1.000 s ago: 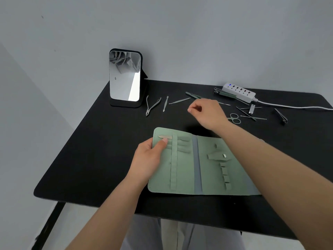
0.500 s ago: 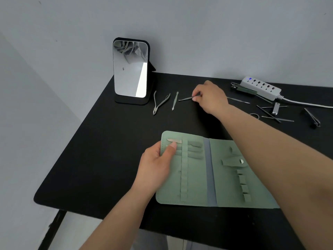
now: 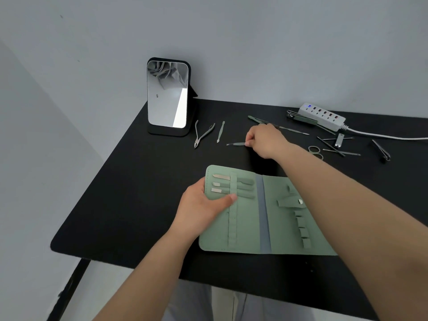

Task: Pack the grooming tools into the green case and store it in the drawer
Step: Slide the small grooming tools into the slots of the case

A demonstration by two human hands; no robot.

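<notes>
The green case (image 3: 250,230) lies open and flat on the black table (image 3: 139,193). Three tools (image 3: 222,183) sit in loops at its upper left. My left hand (image 3: 203,205) grips the case's left edge, thumb pressed on the inside. My right hand (image 3: 266,141) is beyond the case and pinches the end of a thin green-handled tool (image 3: 236,143) that points left. Nippers (image 3: 202,134) and another slim tool (image 3: 221,131) lie left of it.
A standing mirror (image 3: 168,95) is at the back left. A white power strip (image 3: 322,115) with its cable sits at the back right. Scissors (image 3: 315,151), clippers (image 3: 381,151) and several thin tools lie scattered near it.
My right hand reached to the thin tool, pinched it and has drawn it toward me. My left thumb slid lower on the case, uncovering the stored tools.
</notes>
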